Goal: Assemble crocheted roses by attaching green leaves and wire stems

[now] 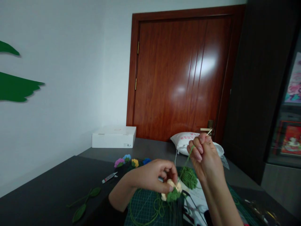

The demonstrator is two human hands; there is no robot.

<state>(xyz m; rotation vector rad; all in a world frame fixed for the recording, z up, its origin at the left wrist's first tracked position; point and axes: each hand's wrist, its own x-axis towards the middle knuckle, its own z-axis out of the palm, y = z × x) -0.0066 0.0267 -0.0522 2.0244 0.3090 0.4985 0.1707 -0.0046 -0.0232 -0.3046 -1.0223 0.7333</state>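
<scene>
My left hand [152, 174] pinches a cream crochet flower [179, 187] by its edge, low over the cutting mat. A green crocheted part [173, 195] sits on the flower's near side. Raised to the right, my right hand [205, 153] is closed around a thin, pale rod [209, 132], a needle or crochet hook; which one I cannot tell. Green yarn [187, 160] runs taut from the flower up to my right fingers. Just behind the flower lies a ball of green yarn [188, 178].
A green cutting mat [141, 207] with loose yarn loops lies below. Scissors [198, 212] rest at the right. Small crochet flowers [119, 162], a glue tube [109, 177] and a leafy green stem [79, 212] are leftward. Behind stand a white box [114, 137] and white bag [184, 139].
</scene>
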